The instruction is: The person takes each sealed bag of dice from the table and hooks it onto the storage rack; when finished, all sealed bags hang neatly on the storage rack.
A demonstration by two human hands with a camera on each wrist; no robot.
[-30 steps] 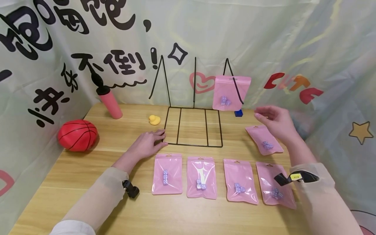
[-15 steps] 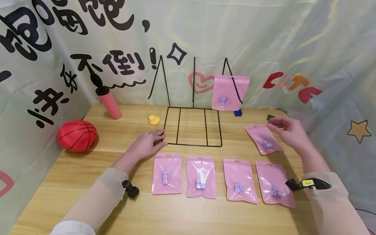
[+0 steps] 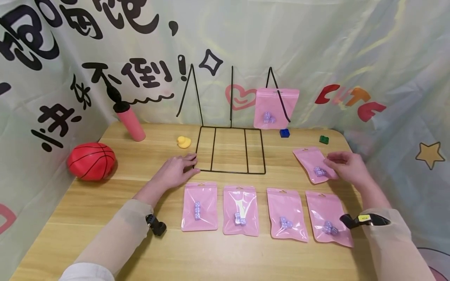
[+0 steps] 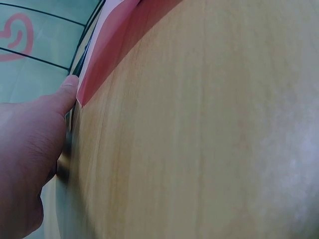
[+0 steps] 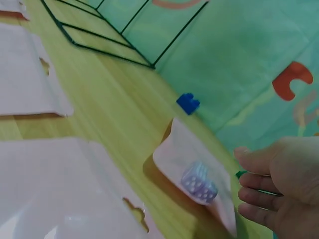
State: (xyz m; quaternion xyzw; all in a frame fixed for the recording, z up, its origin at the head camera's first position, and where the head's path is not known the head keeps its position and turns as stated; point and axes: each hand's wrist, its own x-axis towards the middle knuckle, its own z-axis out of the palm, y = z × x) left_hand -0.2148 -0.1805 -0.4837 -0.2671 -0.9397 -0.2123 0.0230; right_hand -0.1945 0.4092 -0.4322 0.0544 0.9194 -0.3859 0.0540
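Observation:
My left hand [image 3: 175, 171] rests at the front left corner of a black wire display rack [image 3: 228, 172], thumb and fingertips against the wire. In the left wrist view its thumb stretches out beside a pink bag's edge. My right hand [image 3: 348, 168] is at the right edge of a tilted pink zip bag [image 3: 310, 159], fingers loosely bent. The right wrist view shows the thumb apart from the fingers and the bag's spotted lilac dice [image 5: 199, 184] showing through. Another pink bag [image 3: 270, 102] with dice hangs from the rack's right hook.
A front row holds pink bags of dice: a left one [image 3: 207, 195], two middle ones and a right one [image 3: 318, 207]. Behind are a yellow duck [image 3: 184, 142], blue block [image 3: 284, 133] and green block [image 3: 324, 139]. A red ball [image 3: 91, 161] and pink bottle [image 3: 131, 125] stand left.
My right hand has moved away from beside the hanging bag, rightward and then down to the tilted bag's edge, uncovering the green block. The left hand stays at the rack corner.

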